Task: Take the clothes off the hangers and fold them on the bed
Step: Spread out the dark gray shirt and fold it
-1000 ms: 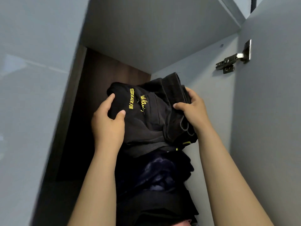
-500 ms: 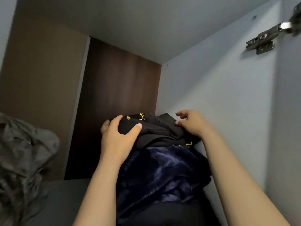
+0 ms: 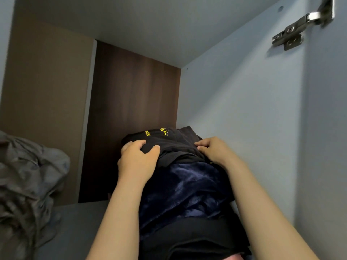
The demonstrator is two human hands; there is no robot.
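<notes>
A folded black garment with yellow lettering (image 3: 169, 141) lies on top of a stack of clothes inside a wardrobe compartment. Under it sits a dark blue velvety garment (image 3: 184, 190), and below that a black one (image 3: 197, 239). My left hand (image 3: 138, 160) grips the left edge of the black garment with fingers curled over it. My right hand (image 3: 216, 151) presses on its right side, fingers bent into the cloth. No hangers or bed are in view.
The stack stands against the grey right wall (image 3: 244, 119) of the compartment. A dark wood back panel (image 3: 131, 109) is behind it. A crumpled grey cloth (image 3: 28, 181) lies at the left on the shelf (image 3: 78, 226). A metal door hinge (image 3: 300, 25) is at upper right.
The black garment went from being held up in front of the compartment to resting on top of the stack. Both hands have stayed on it and pushed it further in.
</notes>
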